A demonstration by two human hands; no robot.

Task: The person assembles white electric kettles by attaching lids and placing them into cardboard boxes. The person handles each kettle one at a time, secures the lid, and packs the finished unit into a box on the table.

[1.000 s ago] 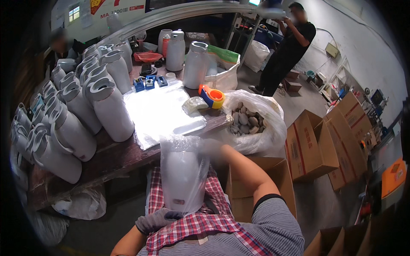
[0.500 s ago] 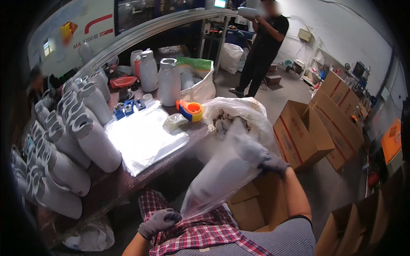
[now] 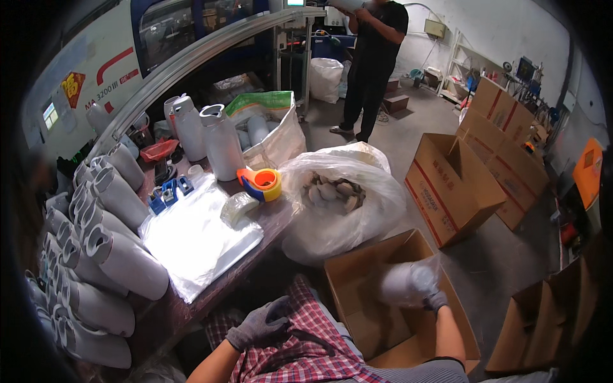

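Bagged jug (image 3: 403,283) leaves room beside carton's left edge (image 3: 342,299).

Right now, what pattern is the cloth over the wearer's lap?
Checked: red and white with dark blue. The cloth shows best in the head view.

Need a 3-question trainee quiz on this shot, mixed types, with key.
1. Which grip, left or right, holds the bagged container at the open cardboard box?
2. True or false: the orange, blue and yellow tape dispenser lies on the table.
3. The open plastic sack beside the table shows (a) folded boxes, (b) rounded grey-brown pieces, (c) tape rolls.

Key: 1: the right grip; 2: true; 3: b.
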